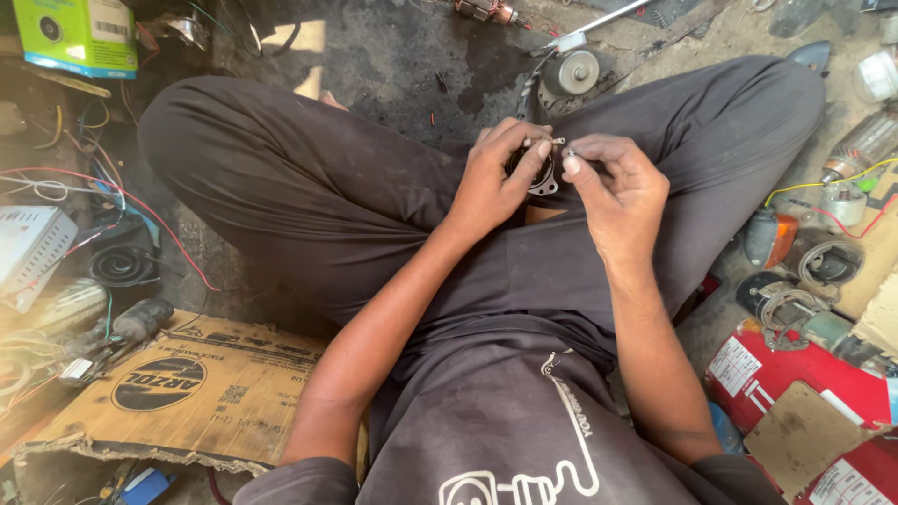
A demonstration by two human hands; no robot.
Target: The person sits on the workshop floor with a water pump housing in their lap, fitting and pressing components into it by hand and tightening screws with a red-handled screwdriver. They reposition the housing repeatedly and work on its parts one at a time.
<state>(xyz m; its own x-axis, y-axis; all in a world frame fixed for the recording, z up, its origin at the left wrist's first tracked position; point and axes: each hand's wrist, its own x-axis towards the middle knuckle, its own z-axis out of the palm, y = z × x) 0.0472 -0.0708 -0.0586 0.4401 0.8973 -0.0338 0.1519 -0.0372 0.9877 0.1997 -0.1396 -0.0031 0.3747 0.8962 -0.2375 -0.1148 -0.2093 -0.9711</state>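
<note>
Metal part: small round dark part with pale gasket-like flange [541,178], centre of frame, held over lap between both hands, above crossed legs
Left hand: left hand [499,178] wrapped around part from frame-left, fingers curled over top, thumb at flange edge; closed on part
Right hand: right hand [613,182] at frame-right of part, thumb and forefinger pressed together on small thin bright piece [564,146], likely screw or pin, too small to tell
Key relation: thin piece at upper right rim of part, just touching or nearly so; part lies directly frame-left of right pinch; long axis of thin piece roughly horizontal, pointing frame-left toward part; right hand nearer to piece, left hand bearing part
Part orientation: flange face tilted toward camera, mostly hidden by left fingers
Clothing: dark grey trousers and shirt [486,393], white line drawing on shirt front
Floor upper centre: dark stained concrete floor [393,56], round grey motor-like disc [571,72] just beyond knee
Frame-left clutter: flattened cardboard sheet [178,383] lower left, tangled coloured wires [84,178], green and blue box [79,36] upper left, white casing [28,248] at left edge
Frame-right clutter: red cartons [795,374] lower right, orange-capped part [772,238], coiled wire bits, all well apart from hands
</note>
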